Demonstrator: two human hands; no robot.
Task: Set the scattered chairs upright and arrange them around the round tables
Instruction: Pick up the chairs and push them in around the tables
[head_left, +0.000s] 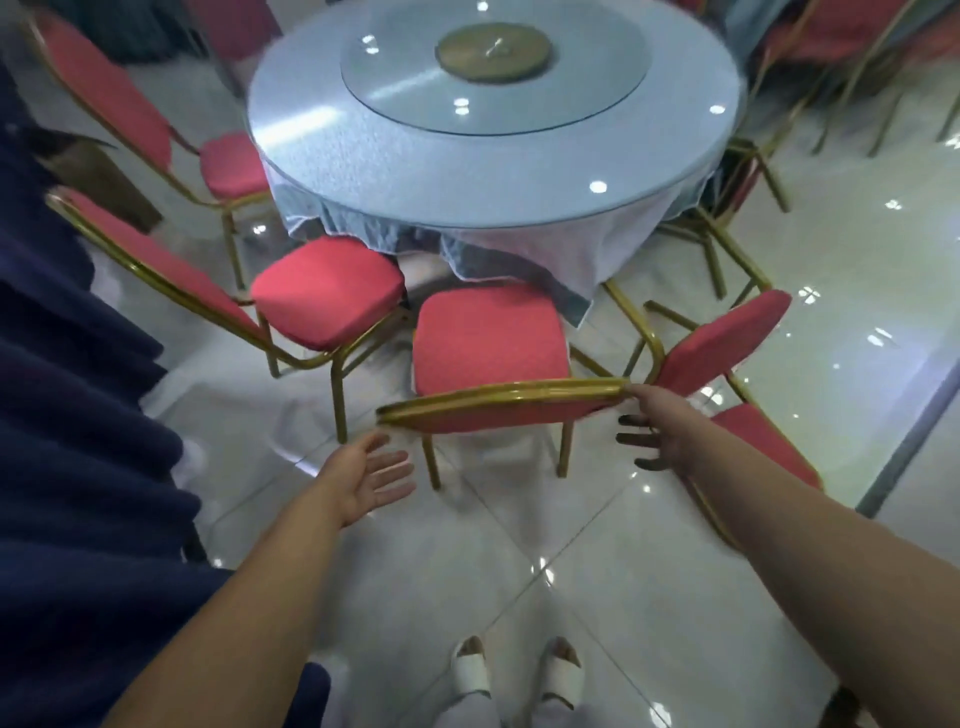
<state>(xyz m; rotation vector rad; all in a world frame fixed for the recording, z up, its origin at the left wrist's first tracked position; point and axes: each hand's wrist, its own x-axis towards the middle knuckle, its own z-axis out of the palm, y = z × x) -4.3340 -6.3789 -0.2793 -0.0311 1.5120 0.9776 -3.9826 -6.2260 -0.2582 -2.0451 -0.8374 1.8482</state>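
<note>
A red-cushioned chair with a gold frame (488, 343) stands upright right in front of me, its seat tucked toward the round table (467, 171) with the pale cloth. My left hand (369, 473) hovers open, palm up, just below the left end of its backrest, holding nothing. My right hand (649, 431) is spread open at the right end of the backrest, thumb touching the gold rim. Two more upright chairs (327, 296) (234, 161) stand at the table's left side. Another red chair (727, 343) stands at my right, under my forearm.
A glass turntable (493, 73) with a brass hub lies on the table. More red chairs (852, 36) stand at the back right. Dark blue cloth (78, 415) fills the left edge. The glossy tiled floor (519, 561) spreads around my white sandals (519, 670).
</note>
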